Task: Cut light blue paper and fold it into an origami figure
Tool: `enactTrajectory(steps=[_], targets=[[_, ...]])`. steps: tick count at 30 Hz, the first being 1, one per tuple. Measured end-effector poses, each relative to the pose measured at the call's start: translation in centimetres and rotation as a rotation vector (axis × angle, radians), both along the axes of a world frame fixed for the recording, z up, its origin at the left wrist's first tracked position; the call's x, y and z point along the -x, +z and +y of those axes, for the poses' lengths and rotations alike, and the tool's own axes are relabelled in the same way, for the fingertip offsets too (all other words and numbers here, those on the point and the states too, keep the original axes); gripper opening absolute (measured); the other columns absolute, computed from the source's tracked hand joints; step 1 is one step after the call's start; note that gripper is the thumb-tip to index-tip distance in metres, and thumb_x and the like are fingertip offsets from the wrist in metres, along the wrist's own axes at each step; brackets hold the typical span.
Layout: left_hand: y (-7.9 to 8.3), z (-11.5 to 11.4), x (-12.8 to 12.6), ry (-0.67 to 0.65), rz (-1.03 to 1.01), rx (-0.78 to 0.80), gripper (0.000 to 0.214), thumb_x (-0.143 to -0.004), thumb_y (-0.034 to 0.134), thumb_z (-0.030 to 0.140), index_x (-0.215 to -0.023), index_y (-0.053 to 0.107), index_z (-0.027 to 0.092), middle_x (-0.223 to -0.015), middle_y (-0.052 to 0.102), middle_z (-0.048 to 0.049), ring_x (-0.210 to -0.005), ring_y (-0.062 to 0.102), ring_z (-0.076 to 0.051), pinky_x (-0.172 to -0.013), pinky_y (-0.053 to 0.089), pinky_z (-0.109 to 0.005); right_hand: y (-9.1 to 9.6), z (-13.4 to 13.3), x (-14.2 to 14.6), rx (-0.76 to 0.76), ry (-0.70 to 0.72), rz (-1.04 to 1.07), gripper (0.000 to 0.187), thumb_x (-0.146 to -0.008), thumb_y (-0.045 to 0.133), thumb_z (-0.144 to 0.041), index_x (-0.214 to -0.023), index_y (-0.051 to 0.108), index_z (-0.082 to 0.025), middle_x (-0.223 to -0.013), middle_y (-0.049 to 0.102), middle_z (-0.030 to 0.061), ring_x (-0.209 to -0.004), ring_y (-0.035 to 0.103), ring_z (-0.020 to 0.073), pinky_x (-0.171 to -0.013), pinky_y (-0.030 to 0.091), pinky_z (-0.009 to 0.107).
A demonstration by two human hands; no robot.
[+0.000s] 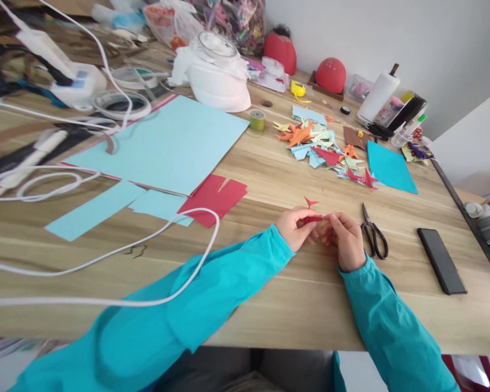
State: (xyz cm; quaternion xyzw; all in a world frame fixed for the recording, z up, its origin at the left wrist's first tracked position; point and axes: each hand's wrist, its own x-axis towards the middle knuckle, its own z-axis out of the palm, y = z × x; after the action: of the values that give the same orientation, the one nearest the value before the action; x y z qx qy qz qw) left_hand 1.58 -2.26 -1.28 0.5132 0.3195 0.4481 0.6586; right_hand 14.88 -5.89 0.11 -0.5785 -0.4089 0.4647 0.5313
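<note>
The folded red paper is at the middle of the dial, held between the two hands just above the desk; the left hand has its fingers drawn in narrowly around the paper's left part; the right hand pinches the other end, thumb and fingertips nearly meeting on it; a red forked tip shows at twelve o'clock from the left fingers, though I cannot tell whether it joins the piece they hold; both arms wear turquoise sleeves. Taking the hands as centre, black scissors lie at three o'clock, just beside the right hand, blades pointing roughly to twelve; a dark phone lies flat between three and four, well apart; a turquoise sheet is at two; straight up at twelve spreads a heap of folded paper pieces in orange, red, pale yellow and light blue, with a yellow tape measure beyond; a green spool stands at eleven; a large light blue sheet lies toward ten; notched red paper sits between nine and ten, touching it; a light blue strip lies at nine, with a white cable crossing in front of the left sleeve near eight.
</note>
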Motion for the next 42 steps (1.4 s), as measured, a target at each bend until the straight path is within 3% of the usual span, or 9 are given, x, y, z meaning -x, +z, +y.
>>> enactTrajectory(steps=[5, 12, 18, 24, 42], targets=[[-0.23, 0.1, -0.02, 0.013, 0.0, -0.024, 0.022, -0.071, 0.066, 0.024, -0.088, 0.069, 0.011, -0.095, 0.061, -0.009, -0.054, 0.062, -0.012, -0.042, 0.056, -0.025, 0.04, 0.08, -0.07, 0.028, -0.042, 0.04, 0.038, -0.066, 0.071, -0.053, -0.07, 0.058, -0.017, -0.051, 0.06, -0.0026, -0.039, 0.051, 0.0086, -0.037, 0.037, 0.019], [-0.11, -0.04, 0.07, -0.001, 0.045, -0.038, 0.02, -0.073, 0.064, 0.022, -0.088, 0.068, 0.01, -0.097, 0.06, -0.0102, -0.054, 0.062, -0.011, -0.043, 0.056, -0.024, 0.24, 0.03, -0.14, 0.015, 0.008, 0.022, 0.033, -0.067, 0.071, -0.047, -0.066, 0.059, -0.017, -0.05, 0.059, -0.0021, -0.039, 0.049, 0.0079, -0.038, 0.037, 0.019], [-0.05, -0.09, 0.03, 0.034, 0.03, -0.063, 0.018, -0.073, 0.062, 0.021, -0.086, 0.067, 0.01, -0.09, 0.057, -0.0061, -0.054, 0.061, -0.009, -0.043, 0.056, -0.021, 0.26, -0.04, -0.02, 0.024, 0.002, -0.003, 0.029, -0.061, 0.075, -0.041, -0.073, 0.061, -0.017, -0.048, 0.059, -0.0031, -0.04, 0.051, 0.01, -0.039, 0.039, 0.021], [0.03, -0.08, 0.13, 0.01, 0.039, -0.056, 0.018, -0.074, 0.061, 0.019, -0.088, 0.067, 0.01, -0.089, 0.056, -0.0059, -0.053, 0.061, -0.01, -0.043, 0.056, -0.022, 0.0, 0.05, -0.21, 0.032, 0.081, -0.007, 0.031, -0.07, 0.069, -0.045, -0.079, 0.068, -0.015, -0.053, 0.062, -0.001, -0.042, 0.052, 0.0092, -0.041, 0.038, 0.021], [-0.19, -0.14, 0.1, 0.001, 0.043, -0.069, 0.016, -0.073, 0.063, 0.021, -0.086, 0.067, 0.011, -0.089, 0.06, -0.0061, -0.051, 0.06, -0.009, -0.042, 0.056, -0.022, 0.01, 0.15, -0.23, 0.068, 0.154, -0.068, 0.04, -0.066, 0.069, -0.055, -0.069, 0.063, -0.016, -0.051, 0.062, 0.0, -0.041, 0.052, 0.0094, -0.041, 0.04, 0.021]])
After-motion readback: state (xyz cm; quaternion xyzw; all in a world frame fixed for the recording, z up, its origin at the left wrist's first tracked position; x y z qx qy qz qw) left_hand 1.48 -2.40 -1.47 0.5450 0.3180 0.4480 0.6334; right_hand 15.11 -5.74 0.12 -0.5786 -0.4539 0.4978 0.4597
